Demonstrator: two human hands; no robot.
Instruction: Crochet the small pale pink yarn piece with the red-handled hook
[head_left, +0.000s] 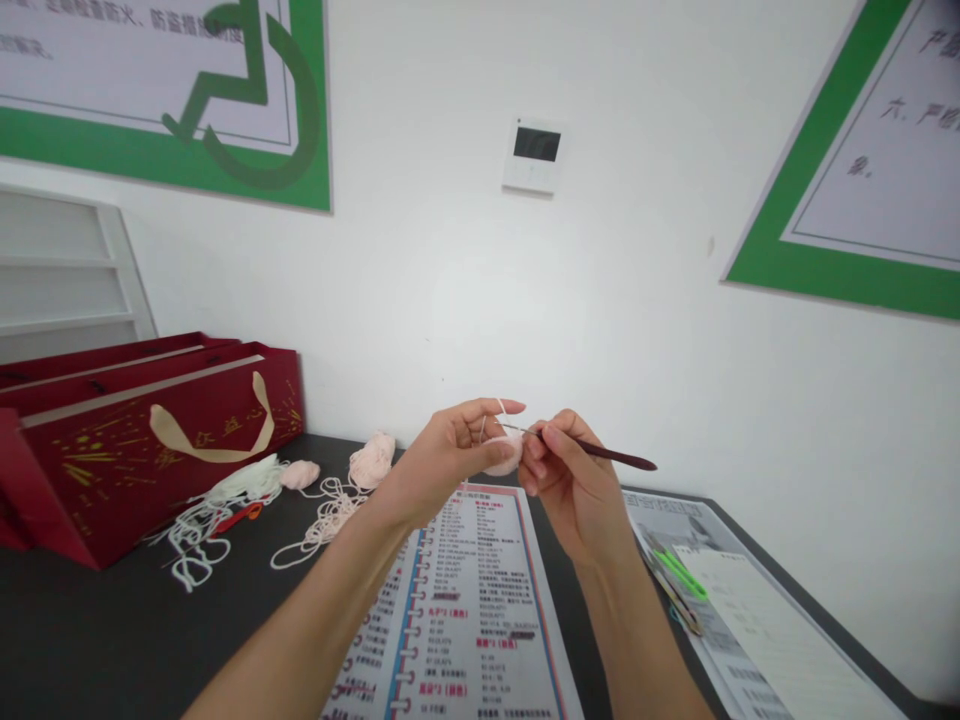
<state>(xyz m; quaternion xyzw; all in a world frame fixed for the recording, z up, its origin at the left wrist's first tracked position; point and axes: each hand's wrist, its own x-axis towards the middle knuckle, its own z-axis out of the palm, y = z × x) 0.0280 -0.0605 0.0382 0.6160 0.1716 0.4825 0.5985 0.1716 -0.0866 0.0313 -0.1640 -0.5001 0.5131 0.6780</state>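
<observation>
Between thumb and fingers, my left hand (457, 445) pinches a small pale pink crocheted piece (504, 455). A strand of yarn (504, 408) runs up over its raised index finger. My right hand (571, 460) grips a crochet hook (611, 456) with a dark brown handle, pen-like, its thin metal shaft pointing left at the piece. Whether the hook tip is inside a stitch is too small to tell. Both hands are held above a printed pattern sheet (487, 560). Loose pink yarn (330, 520) trails on the table left of my left forearm.
Red gift bags (180, 430) stand at the left by the wall. Near them lie a pink yarn ball (373, 460), a smaller pink ball (300, 474) and white yarn (199, 540). At right, a green tool (679, 572) rests on papers (772, 630) on the black table.
</observation>
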